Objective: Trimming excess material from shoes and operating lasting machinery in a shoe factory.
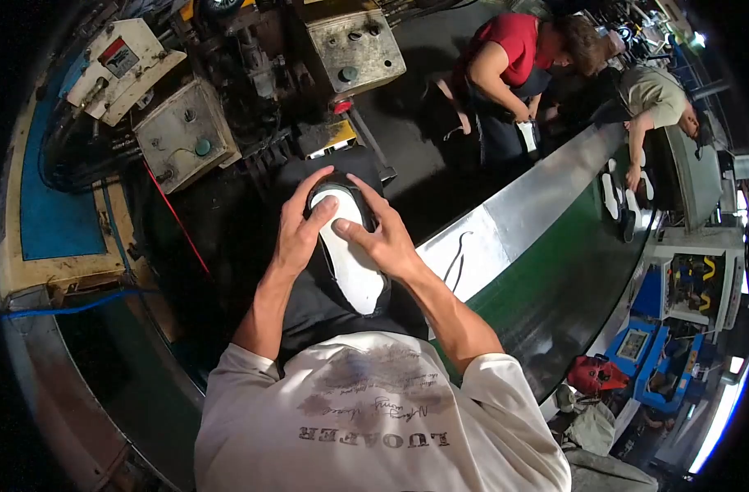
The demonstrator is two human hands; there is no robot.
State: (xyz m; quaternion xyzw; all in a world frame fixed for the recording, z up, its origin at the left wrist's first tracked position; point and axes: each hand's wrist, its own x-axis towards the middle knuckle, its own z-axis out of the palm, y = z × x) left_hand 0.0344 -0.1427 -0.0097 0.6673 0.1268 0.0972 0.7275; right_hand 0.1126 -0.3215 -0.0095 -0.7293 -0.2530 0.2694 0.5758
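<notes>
A black shoe upper with a white sole board [355, 269] lies over my lap, its white underside facing up and its toe end away from me. My left hand [299, 225] wraps its left side near the toe, thumb pressed on the white board. From the other side my right hand [384, 236] grips it, with that thumb also on the board close to the left one. Black material shows around the board's edge. What fills the inside of the shoe is hidden.
Ahead stands a machine with worn control boxes [358, 51]. At my right runs a green conveyor belt [514, 287] with a metal edge [489, 238] and a thin black strip on it. Several shoes [610, 197] lie at its far end. Two people work beyond, one in red [515, 45].
</notes>
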